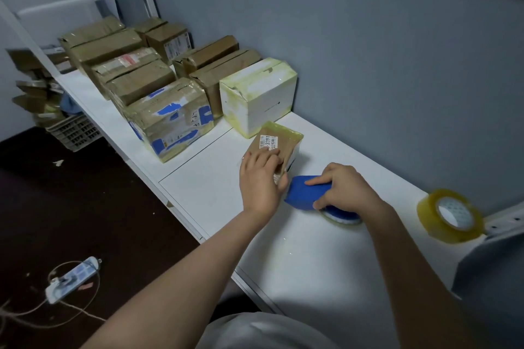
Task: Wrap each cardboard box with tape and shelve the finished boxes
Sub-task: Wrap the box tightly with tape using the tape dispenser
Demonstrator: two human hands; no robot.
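On the bench (209, 178), with our left hand (262, 176) clasping the small box (283, 144), we pin it firmly while our right hand (346, 187), gripping the tape dispenser (303, 191), draws tape taut and straight.

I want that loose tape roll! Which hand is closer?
Right. The right hand, gripping the blue dispenser, is left of the roll; the left hand is farther left, on the small box.

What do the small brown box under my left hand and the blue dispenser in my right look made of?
The small brown box looks cardboard: matte brown, glossy where yellowish tape covers it. The blue tape dispenser is probably hard plastic: smooth, uniform colour, slight sheen.
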